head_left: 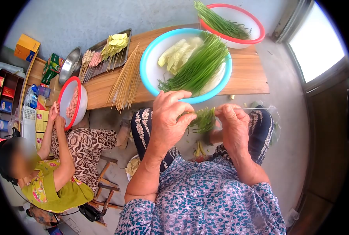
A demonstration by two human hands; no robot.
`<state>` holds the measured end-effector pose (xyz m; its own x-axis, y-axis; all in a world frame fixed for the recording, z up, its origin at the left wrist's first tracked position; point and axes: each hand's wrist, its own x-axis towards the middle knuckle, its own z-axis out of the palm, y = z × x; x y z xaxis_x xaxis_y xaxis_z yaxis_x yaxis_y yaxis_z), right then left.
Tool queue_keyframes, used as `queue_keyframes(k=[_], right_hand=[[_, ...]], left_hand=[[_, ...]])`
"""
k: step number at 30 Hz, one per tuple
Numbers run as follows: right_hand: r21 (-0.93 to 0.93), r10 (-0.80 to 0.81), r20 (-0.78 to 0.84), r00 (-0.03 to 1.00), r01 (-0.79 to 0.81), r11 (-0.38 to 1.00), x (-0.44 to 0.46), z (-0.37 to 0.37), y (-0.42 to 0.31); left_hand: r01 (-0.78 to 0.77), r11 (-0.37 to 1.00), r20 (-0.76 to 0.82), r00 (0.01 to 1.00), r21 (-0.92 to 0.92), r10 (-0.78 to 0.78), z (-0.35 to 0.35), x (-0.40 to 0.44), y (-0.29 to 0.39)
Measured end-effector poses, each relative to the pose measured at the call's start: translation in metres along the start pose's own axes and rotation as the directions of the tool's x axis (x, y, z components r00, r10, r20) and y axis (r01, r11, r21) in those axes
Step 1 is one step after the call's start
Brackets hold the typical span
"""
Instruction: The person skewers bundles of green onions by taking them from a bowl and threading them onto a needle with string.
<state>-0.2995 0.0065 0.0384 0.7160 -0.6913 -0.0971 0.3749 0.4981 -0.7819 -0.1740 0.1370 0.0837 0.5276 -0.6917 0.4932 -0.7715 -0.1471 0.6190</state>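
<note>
My left hand is closed on one end of a short bundle of green chives, held over my lap. My right hand pinches a thin skewer at the bundle's other end; the skewer's free length sticks out to the right. Whether its tip is inside the chives is hidden. Just beyond my hands stands a white basin with a blue rim. In it lie long loose chives and pale cabbage leaves.
Bare skewers lie on the wooden table, left of the basin. Behind them a metal tray bears filled skewers. A red-rimmed basin of greens stands far right. At left a seated person works beside another red-rimmed basin.
</note>
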Motion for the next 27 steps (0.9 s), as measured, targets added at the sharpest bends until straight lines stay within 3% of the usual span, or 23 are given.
queue_keyframes(k=[7,9,11,13,14,20,27], right_hand=[[-0.013,0.017,-0.024,1.0,-0.018,1.0,0.0,-0.001,0.001],[0.001,0.003,-0.027,1.0,-0.003,1.0,0.002,-0.003,-0.001],[0.015,-0.01,-0.032,0.999,0.011,1.0,0.003,-0.004,-0.002],[0.03,-0.029,-0.037,0.999,0.03,0.999,0.003,-0.004,-0.002],[0.03,-0.029,-0.037,0.999,0.03,0.999,0.003,-0.004,-0.002],[0.034,-0.017,-0.049,0.999,0.018,0.999,0.002,-0.001,0.0],[0.016,-0.002,-0.049,0.999,0.003,1.0,0.005,0.004,0.001]], left_hand=[[0.054,0.998,0.02,0.998,-0.042,-0.053,-0.002,-0.005,0.002],[0.194,0.962,-0.116,0.969,-0.194,-0.219,-0.002,-0.01,0.006],[0.213,0.944,-0.105,0.964,-0.251,-0.246,-0.001,-0.017,-0.004],[0.308,0.625,-0.004,0.895,-0.717,-0.446,0.006,-0.025,-0.018],[0.319,0.518,0.029,0.87,-0.793,-0.492,0.008,-0.029,-0.02],[0.285,0.411,0.048,0.865,-0.866,-0.5,0.019,-0.029,-0.02],[0.286,0.408,0.064,0.875,-0.867,-0.479,0.017,-0.023,-0.023]])
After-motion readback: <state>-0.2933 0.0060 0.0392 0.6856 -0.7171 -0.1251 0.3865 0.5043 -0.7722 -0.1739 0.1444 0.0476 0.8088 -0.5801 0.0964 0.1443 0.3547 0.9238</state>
